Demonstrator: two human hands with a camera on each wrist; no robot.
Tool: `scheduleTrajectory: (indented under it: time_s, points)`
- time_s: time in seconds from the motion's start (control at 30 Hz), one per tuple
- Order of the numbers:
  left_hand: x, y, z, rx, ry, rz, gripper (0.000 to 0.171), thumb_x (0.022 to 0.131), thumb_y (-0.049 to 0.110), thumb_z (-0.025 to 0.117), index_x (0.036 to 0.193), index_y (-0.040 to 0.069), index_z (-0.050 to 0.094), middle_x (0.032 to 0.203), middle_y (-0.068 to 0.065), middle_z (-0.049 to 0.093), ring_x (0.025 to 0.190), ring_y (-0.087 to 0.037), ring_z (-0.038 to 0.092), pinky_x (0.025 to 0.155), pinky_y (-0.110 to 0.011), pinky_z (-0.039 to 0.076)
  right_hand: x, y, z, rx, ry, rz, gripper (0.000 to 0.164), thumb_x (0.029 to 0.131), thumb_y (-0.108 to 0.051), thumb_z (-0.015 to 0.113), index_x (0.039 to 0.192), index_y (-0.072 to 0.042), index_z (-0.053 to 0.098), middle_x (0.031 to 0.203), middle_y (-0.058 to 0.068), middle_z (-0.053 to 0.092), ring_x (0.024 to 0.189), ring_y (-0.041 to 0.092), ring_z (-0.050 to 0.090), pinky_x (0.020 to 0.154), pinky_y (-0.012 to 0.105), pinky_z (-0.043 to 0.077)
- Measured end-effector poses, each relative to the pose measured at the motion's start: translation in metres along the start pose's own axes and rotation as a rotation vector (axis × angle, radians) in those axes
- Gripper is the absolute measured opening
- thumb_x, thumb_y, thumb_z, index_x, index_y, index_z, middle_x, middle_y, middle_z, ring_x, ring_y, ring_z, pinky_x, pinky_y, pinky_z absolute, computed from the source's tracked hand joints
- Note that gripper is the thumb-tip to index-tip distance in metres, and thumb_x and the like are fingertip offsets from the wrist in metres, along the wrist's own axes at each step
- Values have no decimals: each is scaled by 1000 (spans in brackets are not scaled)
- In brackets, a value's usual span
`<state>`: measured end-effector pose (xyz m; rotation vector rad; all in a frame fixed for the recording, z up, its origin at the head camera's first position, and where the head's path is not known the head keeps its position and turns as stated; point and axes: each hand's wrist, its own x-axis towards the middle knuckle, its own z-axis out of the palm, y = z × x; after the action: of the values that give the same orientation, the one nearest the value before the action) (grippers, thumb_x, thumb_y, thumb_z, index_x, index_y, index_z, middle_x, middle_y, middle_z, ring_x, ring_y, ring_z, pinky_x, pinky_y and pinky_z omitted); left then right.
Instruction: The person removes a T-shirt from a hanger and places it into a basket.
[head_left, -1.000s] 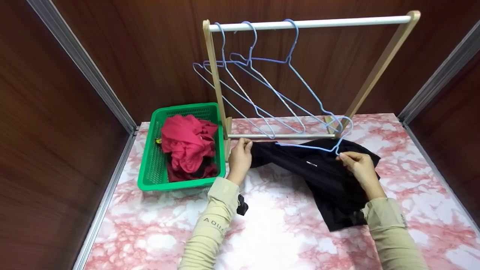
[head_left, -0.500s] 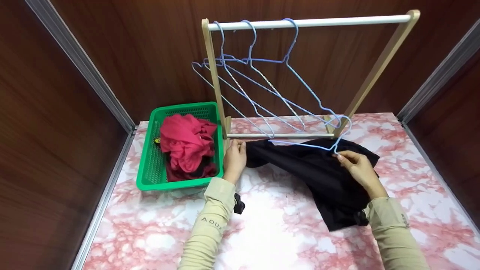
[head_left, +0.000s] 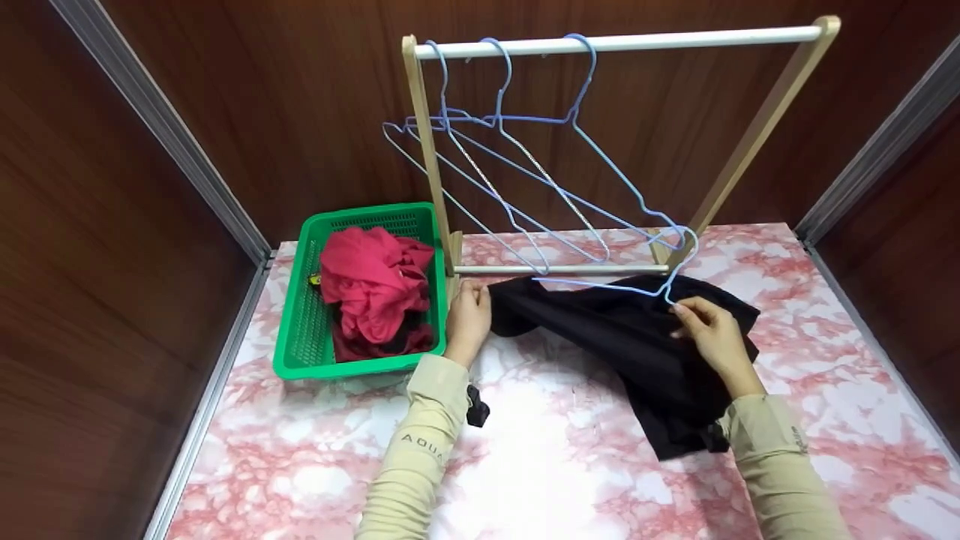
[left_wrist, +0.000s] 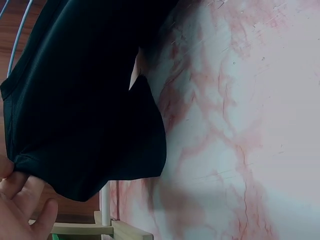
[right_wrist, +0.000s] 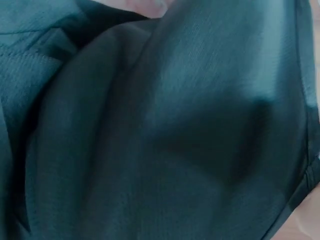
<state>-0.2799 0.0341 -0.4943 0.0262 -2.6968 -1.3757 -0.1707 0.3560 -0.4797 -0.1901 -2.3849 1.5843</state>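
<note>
My left hand pinches the left end of a black garment, pulling that part up off the table. In the left wrist view the garment hangs from my fingertips, with a bit of blue wire along its upper edge. My right hand pinches a blue wire hanger at its neck, just under the hook. The hanger's left arm runs along the garment's top edge; its right arm is hidden by the cloth. Black cloth fills most of the right wrist view.
A clothes rack with a white rail and wooden legs stands behind the garment. Several similar hangers hang on its left part. At left, a green basket holds crumpled red clothing. Brown panels enclose the marbled table.
My left hand has shifted a little to the left, drawing the garment's end with it. The hanger in my right hand has moved slightly left along the garment's top edge.
</note>
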Motion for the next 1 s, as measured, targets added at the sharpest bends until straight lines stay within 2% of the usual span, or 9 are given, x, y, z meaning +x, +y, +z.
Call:
scheduleTrajectory:
  time_s: [0.13, 0.23, 0.5, 0.7, 0.8, 1.0]
  points:
    - [1, -1, -1, -18, -2, -19, 22, 96, 21, 48, 106, 7, 62, 85, -11, 67, 80, -25, 63, 65, -33, 45, -6, -10, 0, -11, -7, 2, 26, 96, -7, 49, 104, 18, 56, 73, -31, 56, 54, -4, 60, 57, 15, 52]
    - [2, -1, 0, -29, -9, -37, 23, 96, 20, 48, 107, 5, 62, 87, -12, 67, 83, -25, 63, 69, -35, 47, -2, 3, -2, -28, -5, 3, 26, 97, -8, 49, 103, 17, 56, 74, -30, 57, 56, -5, 59, 57, 15, 52]
    - [2, -4, 1, -53, -29, -76, 26, 98, 20, 46, 113, 4, 60, 107, -15, 68, 99, -29, 64, 84, -41, 49, 1, 22, -6, -47, 9, 1, 26, 97, -9, 48, 102, 15, 56, 74, -29, 56, 60, -5, 60, 62, 15, 52]
    - [2, -7, -2, -69, -35, -111, 26, 99, 21, 45, 114, 4, 59, 113, -16, 66, 104, -29, 62, 88, -41, 48, 2, 24, -12, 28, 69, -11, 22, 97, -10, 48, 94, 10, 55, 73, -22, 56, 62, -5, 59, 65, 13, 51]
    - [2, -7, -3, -70, -23, -98, 27, 99, 21, 45, 114, 4, 59, 112, -15, 66, 103, -29, 62, 87, -41, 48, 1, 23, -13, 21, 90, -11, 23, 98, -12, 48, 94, 10, 54, 74, -22, 56, 63, -5, 58, 64, 12, 50]
    - [-2, -5, 1, -48, 4, -31, 25, 98, 19, 47, 111, 3, 61, 96, -16, 68, 87, -28, 63, 75, -37, 48, 0, 23, -9, -53, 133, 24, 31, 98, -19, 50, 103, 10, 58, 77, -28, 56, 73, -11, 54, 70, 7, 44]
